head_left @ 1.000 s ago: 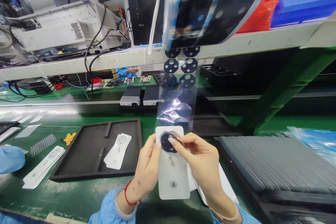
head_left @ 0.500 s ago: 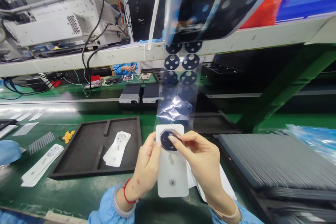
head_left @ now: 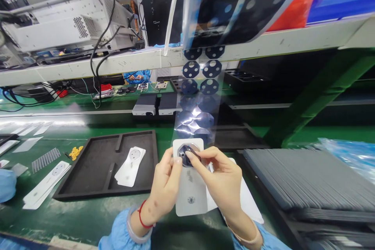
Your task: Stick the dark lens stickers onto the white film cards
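My left hand [head_left: 165,181] grips the left edge of a flat white rectangular panel [head_left: 191,181], thumb on its face. The panel is held up toward me, with a small dark printed mark near its lower end. My right hand [head_left: 224,177] pinches the right side of a dark, eight-sided sticker with holes [head_left: 184,158] over the round area near the panel's top. The sticker's right part is bent up off the panel; the right fingers hide some of it. Behind the panel hangs a clear strip [head_left: 220,86] carrying rows of similar dark stickers [head_left: 211,69].
A black tray [head_left: 88,168] holds several white panels [head_left: 130,168]. More panels [head_left: 45,187] and yellow pieces [head_left: 75,152] lie left of it. Thin grey sheets [head_left: 304,175] are stacked at right. A white shelf beam [head_left: 125,60] crosses above. Another person's blue sleeve [head_left: 7,183] shows at far left.
The sticker, flatter on the panel before, is now bent up at its right side by my right fingers. The panel has shifted slightly up and left. The blue sleeve at far left moved left.
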The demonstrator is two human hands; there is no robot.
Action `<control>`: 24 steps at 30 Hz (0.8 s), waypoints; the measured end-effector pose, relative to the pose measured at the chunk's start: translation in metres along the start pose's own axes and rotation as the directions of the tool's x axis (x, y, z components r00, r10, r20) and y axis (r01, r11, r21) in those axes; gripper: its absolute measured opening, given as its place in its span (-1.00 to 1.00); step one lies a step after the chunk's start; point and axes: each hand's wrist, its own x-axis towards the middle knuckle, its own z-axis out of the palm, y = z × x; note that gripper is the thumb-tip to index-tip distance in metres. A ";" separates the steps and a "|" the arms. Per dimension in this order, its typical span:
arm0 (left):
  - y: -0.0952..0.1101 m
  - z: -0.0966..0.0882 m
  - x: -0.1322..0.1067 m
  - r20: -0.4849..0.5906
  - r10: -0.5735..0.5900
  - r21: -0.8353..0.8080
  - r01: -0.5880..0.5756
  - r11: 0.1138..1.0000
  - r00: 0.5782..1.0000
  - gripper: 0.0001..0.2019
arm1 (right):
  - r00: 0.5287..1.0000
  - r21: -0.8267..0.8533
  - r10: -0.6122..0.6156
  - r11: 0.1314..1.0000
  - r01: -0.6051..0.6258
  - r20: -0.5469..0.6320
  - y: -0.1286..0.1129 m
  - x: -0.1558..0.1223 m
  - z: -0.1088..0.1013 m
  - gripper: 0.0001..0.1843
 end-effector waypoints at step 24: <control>-0.003 -0.006 0.010 -0.049 -0.084 -0.235 0.070 0.969 0.995 -0.60 | 0.744 0.263 0.164 0.868 -0.420 0.648 0.003 0.019 -0.017 -0.41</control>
